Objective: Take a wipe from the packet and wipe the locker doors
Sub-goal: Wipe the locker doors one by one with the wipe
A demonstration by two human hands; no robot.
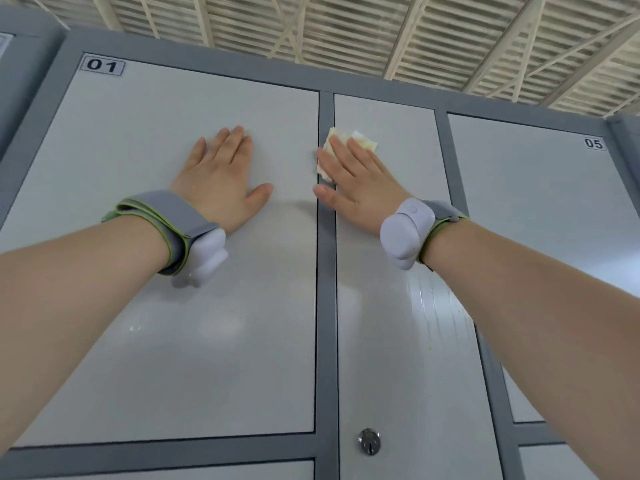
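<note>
- Pressing wipe [365,142] flat on middle door [398,341] with straight, spread fingers of right hand [353,181], centre frame.
- Resting left hand [218,181] flat, fingers apart, on left door [173,341].
- Reading 01 label [103,65] upper left, 05 label [594,143] upper right.
- Mostly covered; long axis unclear, corners poking toward frame top.

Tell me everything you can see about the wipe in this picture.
The wipe is a small whitish sheet with a yellowish tinge, folded into uneven layers. It looks like thin, soft fabric or paper. The right hand presses it flat with straight fingers against the upper part of the middle locker door, hiding much of it. Its corners show beyond the fingertips, and its left edge lies over the grey strip between doors.
</note>
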